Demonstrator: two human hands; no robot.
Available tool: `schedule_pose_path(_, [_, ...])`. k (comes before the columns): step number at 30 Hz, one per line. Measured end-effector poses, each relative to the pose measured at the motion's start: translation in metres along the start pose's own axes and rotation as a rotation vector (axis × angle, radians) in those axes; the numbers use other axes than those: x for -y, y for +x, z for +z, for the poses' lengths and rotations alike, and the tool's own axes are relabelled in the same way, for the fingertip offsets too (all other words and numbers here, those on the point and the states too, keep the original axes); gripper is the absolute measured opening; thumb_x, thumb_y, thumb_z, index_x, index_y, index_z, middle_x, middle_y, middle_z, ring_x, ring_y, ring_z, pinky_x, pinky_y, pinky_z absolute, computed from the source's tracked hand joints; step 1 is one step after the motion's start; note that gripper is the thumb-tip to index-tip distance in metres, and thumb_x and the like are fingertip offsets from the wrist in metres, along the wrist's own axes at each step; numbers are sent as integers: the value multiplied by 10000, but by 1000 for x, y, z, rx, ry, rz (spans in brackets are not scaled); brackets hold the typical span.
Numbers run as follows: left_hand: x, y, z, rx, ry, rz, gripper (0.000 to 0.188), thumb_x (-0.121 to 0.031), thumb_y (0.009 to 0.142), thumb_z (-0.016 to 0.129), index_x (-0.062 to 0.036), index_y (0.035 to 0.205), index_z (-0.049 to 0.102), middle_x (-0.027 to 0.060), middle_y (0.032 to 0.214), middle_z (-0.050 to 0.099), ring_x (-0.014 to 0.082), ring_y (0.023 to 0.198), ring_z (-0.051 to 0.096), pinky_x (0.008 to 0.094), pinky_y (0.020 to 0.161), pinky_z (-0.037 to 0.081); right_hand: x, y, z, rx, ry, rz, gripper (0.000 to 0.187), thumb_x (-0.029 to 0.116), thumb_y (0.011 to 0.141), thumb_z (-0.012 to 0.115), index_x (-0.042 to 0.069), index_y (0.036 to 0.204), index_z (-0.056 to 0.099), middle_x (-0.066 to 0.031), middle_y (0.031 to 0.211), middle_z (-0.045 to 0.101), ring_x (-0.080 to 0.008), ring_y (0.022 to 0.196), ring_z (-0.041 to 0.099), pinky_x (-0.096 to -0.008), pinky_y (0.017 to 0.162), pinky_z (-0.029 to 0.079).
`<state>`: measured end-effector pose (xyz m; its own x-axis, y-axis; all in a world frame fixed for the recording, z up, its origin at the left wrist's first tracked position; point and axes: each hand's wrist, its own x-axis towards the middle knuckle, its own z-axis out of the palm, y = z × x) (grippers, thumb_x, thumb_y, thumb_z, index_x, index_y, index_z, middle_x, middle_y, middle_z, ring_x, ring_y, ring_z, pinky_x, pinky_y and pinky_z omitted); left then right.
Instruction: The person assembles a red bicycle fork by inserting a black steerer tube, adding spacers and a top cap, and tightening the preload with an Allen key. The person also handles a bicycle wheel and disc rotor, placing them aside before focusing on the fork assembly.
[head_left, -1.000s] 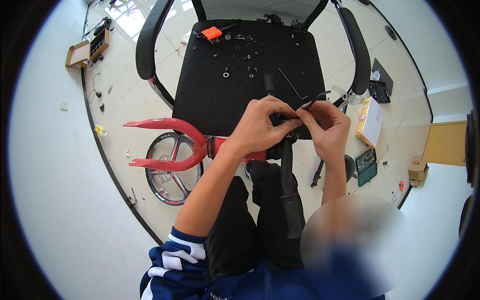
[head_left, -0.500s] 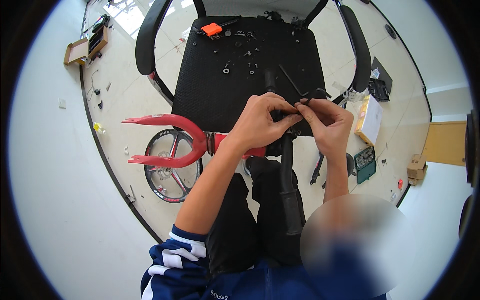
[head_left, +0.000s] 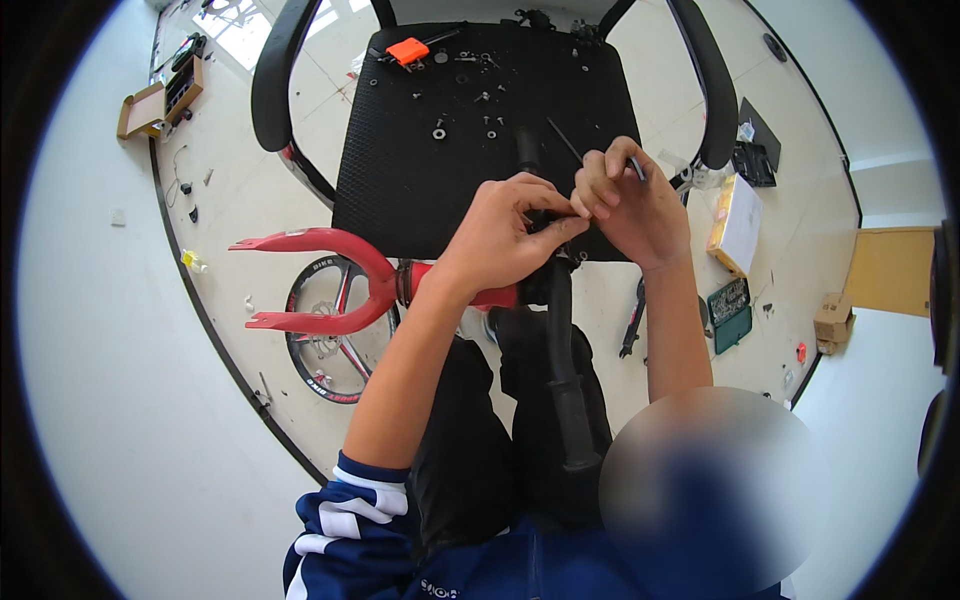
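Note:
A black handlebar [head_left: 562, 340] runs from above my legs up onto the chair seat, joined to a red bicycle fork [head_left: 372, 262] that points left. My left hand [head_left: 490, 235] is closed in a pinch over the handlebar's middle clamp. What its fingertips hold is too small to make out. Raised just right of it, my right hand [head_left: 640, 215] has its fingers curled round a dark hex key [head_left: 637, 169], of which only a short end shows. Its fingertips come close to the left ones. Another hex key [head_left: 564, 138] lies on the seat, partly hidden behind my right hand.
The black chair seat [head_left: 385, 180] carries several bolts, washers [head_left: 439, 134] and an orange tool holder [head_left: 408, 51]. Armrests [head_left: 275, 85] flank it. On the floor lie a wheel [head_left: 325, 345], a green case [head_left: 730, 315], a white-and-yellow box [head_left: 735, 225] and an open carton [head_left: 145, 110].
My right hand has lifted and turned, its fingers now curled upward with the hex key. The left hand keeps its pinch at the clamp. The whole view has shifted slightly.

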<state>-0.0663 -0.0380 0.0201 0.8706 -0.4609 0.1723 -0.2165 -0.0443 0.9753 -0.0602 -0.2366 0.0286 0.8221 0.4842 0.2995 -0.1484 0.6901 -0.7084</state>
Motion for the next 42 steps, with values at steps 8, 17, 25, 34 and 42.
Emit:
schedule_pose_path(8, [3,0,0,18,103,64,170,-111,864,743,-1,992,758,86,882,699,139,781,631,269,582,462,4,-6,37,-350,-550,-29,95,62,948,577,-7,988,628,-83,845,640,-169,786,633,-319,784,521])
schedule_pose_path(17, [-1,0,3,-1,44,44,171,-113,875,728,14,989,745,61,917,713,87,724,618,224,575,458,17,-19,44,-516,-1003,-4,105,8,873,732,-37,967,745,-95,879,747,-137,804,720,-242,740,581])
schedule_pose_path(25, [-10,2,6,1,4,-112,198,-111,817,780,14,969,755,106,849,729,125,710,653,268,604,514,8,-14,45,-534,-1193,-14,189,23,843,768,-24,1024,742,-103,894,757,-144,809,733,-268,744,591])
schedule_pose_path(34, [-4,0,6,-24,35,-33,155,-104,825,768,-5,944,765,51,903,717,108,761,659,269,644,514,9,-23,42,-448,-1006,-7,255,-22,908,666,-35,1162,692,-124,1018,747,-182,929,724,-298,873,575])
schedule_pose_path(42, [-5,-1,1,-1,95,-33,207,-133,805,733,-5,963,768,78,946,726,157,802,676,309,731,544,2,-22,37,-558,-989,-126,168,5,861,742,-7,1018,684,-58,863,712,-128,864,706,-256,795,570])
